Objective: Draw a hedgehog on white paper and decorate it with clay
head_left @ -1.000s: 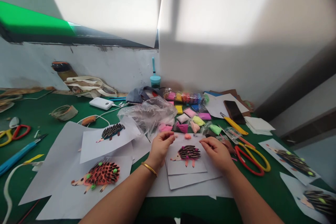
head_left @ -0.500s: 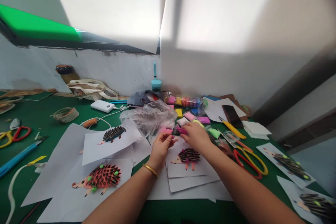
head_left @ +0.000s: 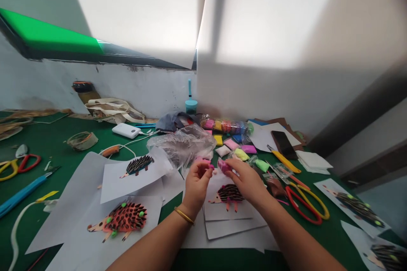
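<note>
My left hand (head_left: pixel 196 184), with a gold bangle at the wrist, pinches a small bit of magenta clay (head_left: pixel 211 167) between thumb and fingertips. A magenta clay packet (head_left: pixel 224 165) is held in the fingers of my right hand (head_left: pixel 244 178). The two hands are close but apart, above a sheet with a hedgehog figure (head_left: pixel 229 193) that has a dark spiny back, pink legs and magenta dots. To the left, a red-orange hedgehog figure (head_left: pixel 129 219) with green balls lies on white paper, below another sheet with a dark hedgehog (head_left: pixel 139 165).
Colored clay packets (head_left: pixel 249 149) and a crumpled plastic bag (head_left: pixel 182 144) lie beyond my hands. Red and yellow scissors (head_left: pixel 305 203), a yellow cutter (head_left: pixel 286 160) and a phone (head_left: pixel 282 144) are at right. A blue cutter (head_left: pixel 23 194) and more scissors (head_left: pixel 28 163) sit at far left.
My right hand has lifted the magenta packet from among the others, near my left hand. The whole view has shifted slightly, so the table items appear a little lower and further right.
</note>
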